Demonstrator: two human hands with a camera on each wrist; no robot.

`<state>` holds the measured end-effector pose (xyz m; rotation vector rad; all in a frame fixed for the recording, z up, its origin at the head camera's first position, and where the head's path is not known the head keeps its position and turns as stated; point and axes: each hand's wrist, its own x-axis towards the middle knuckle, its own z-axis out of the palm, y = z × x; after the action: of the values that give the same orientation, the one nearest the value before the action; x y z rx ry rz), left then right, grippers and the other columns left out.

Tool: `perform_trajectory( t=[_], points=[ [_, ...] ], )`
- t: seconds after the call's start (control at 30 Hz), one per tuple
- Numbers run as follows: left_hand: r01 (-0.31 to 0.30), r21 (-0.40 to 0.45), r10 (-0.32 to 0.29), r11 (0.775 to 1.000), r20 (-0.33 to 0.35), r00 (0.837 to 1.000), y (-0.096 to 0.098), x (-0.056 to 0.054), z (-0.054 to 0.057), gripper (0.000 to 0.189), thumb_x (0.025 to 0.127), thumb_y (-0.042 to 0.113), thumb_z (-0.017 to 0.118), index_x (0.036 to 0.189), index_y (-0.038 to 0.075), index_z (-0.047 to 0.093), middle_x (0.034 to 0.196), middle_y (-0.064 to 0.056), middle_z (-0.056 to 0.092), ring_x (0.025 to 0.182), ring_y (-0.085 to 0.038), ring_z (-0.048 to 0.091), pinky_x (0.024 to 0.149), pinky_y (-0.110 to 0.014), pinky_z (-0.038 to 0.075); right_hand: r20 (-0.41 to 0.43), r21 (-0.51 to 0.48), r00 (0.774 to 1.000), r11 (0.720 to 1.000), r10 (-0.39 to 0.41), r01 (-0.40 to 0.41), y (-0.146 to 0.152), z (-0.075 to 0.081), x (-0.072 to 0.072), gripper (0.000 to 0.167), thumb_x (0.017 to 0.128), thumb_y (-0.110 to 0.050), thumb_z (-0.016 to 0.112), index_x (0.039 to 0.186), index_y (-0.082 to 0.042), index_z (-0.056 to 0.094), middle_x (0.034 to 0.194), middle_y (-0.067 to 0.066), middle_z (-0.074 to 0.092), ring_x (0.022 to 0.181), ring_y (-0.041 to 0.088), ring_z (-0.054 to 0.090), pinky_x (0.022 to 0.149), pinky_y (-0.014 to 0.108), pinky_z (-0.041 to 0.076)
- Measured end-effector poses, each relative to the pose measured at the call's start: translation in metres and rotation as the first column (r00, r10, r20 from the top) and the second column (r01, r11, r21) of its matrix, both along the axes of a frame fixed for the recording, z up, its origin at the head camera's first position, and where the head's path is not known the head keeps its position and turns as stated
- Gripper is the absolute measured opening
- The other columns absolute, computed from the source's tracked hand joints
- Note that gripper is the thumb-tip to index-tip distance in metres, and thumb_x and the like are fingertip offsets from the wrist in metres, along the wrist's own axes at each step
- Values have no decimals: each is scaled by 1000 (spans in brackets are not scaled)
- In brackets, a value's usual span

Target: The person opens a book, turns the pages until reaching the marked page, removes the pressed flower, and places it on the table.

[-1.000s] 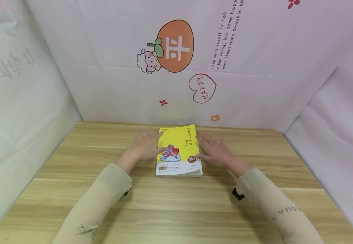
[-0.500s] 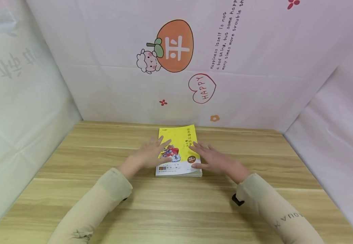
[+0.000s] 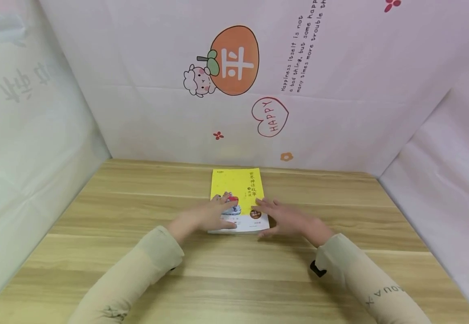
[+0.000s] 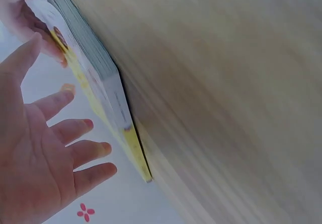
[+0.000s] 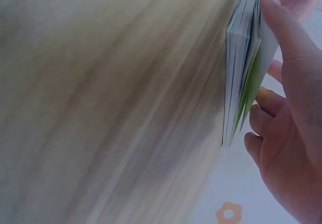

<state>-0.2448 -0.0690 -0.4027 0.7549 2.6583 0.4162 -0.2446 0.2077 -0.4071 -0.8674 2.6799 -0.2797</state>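
The yellow-and-white book (image 3: pixel 234 182) lay flat on the far part of the tabletop (image 3: pixel 238 274), midway between left and right, before a printed backdrop (image 3: pixel 157 126). The left hand (image 3: pixel 207 216) had its grip spread over the book's near left part. The right hand (image 3: pixel 288 220), its grip also spread, reached the near right corner; contact with the cover could not be told.

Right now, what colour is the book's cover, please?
The cover is mostly yellow, white at its near end; best view: head.
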Motion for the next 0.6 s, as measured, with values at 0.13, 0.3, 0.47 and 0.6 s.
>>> perform_trajectory(
  t=[0.13,0.3,0.47,0.6],
  points=[
    [34,19,-34,999,19,999,6,2,-2,81,95,50,69,162,22,34,171,-7,15,156,-33,13,120,-57,25,5,14,1000,1000,7,-7,1,-1,1,86,91,-65,66,160,-23,39,169,6,23,151,42,23,116,62,29],
    [86,32,-87,996,27,996,11,4,-1,79,94,42,75,159,14,41,168,-12,22,154,-35,19,121,-53,25,21,8,1000,1000,1,-1,1,-3,0,81,94,-63,64,159,-22,41,168,4,24,152,36,24,118,58,27],
    [88,0,-88,996,19,996,14,5,-2,76,93,36,77,157,12,43,167,-12,26,153,-38,21,120,-54,27,58,-7,998,1000,-6,6,0,-2,-3,76,95,-58,66,158,-21,44,168,4,25,153,32,24,119,55,27],
    [92,-7,-92,996,21,996,15,4,-1,75,94,34,77,158,12,43,167,-12,27,152,-40,21,120,-55,27,80,-23,997,1000,18,-16,0,1,-6,74,96,-52,68,157,-16,46,167,10,28,152,35,26,118,56,29]
  ],
)
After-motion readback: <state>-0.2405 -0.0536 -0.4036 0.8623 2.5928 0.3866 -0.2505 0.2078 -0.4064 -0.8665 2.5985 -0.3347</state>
